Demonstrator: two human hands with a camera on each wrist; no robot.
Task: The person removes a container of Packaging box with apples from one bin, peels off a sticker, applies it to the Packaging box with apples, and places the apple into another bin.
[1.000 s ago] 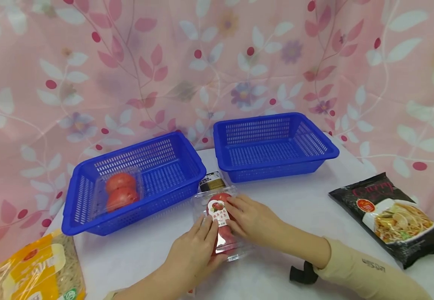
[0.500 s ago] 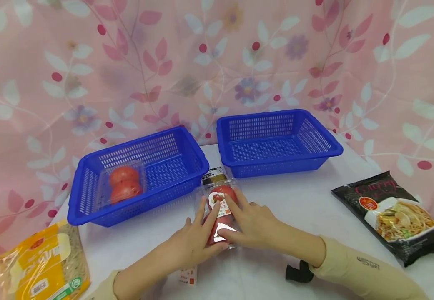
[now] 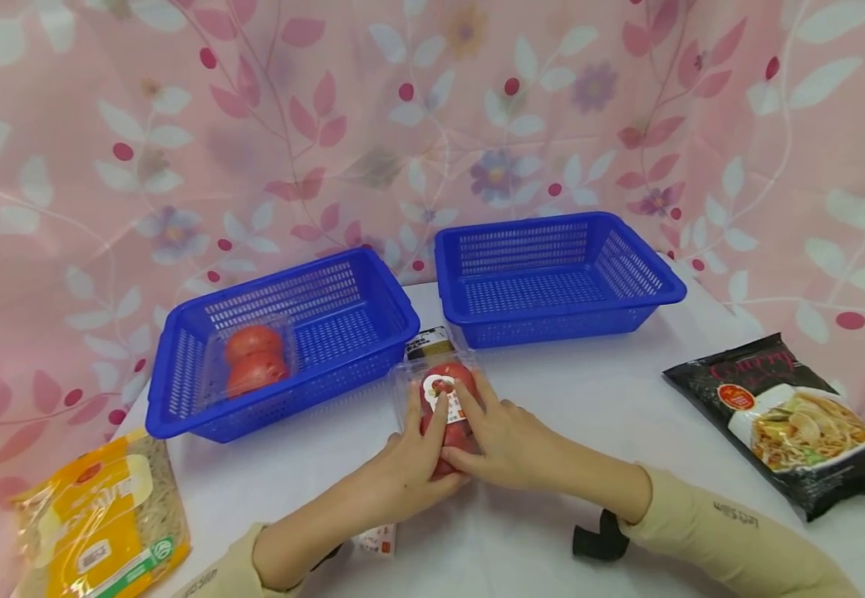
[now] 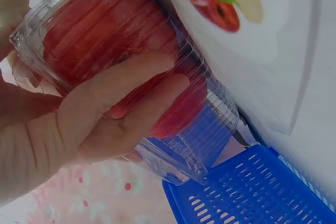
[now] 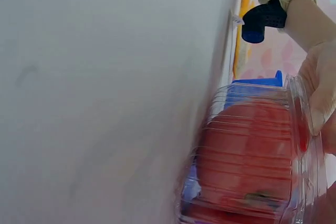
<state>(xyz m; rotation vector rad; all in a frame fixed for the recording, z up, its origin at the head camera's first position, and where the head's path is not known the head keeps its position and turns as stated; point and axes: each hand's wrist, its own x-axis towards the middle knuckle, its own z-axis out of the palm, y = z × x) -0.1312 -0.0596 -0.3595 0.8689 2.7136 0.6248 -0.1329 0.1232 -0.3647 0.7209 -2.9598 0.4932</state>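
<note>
A clear plastic box of red tomatoes (image 3: 443, 440) with a white label on its lid lies at the table's middle. My left hand (image 3: 413, 465) is at its left side and near edge; straight fingers press on the lid, and in the left wrist view two fingers (image 4: 131, 95) lie along the wall. From the right, my right hand (image 3: 510, 440) presses spread fingers and thumb on the lid. In the right wrist view the left thumb (image 5: 320, 111) rests at the lid's edge. Behind the box shows a black and gold label (image 3: 430, 342).
A blue basket (image 3: 383, 353) at the left back holds another box of tomatoes (image 3: 254, 359). The other blue basket (image 3: 559, 320) stands at the right back. A yellow packet (image 3: 103, 523) lies at left, a black noodle packet (image 3: 791, 423) at right. A printed slip (image 3: 380, 540) lies by the left forearm.
The view has shifted slightly. Both hands have spread over the lid and drawn closer, their fingers now overlapping the label. Baskets and packets stay put.
</note>
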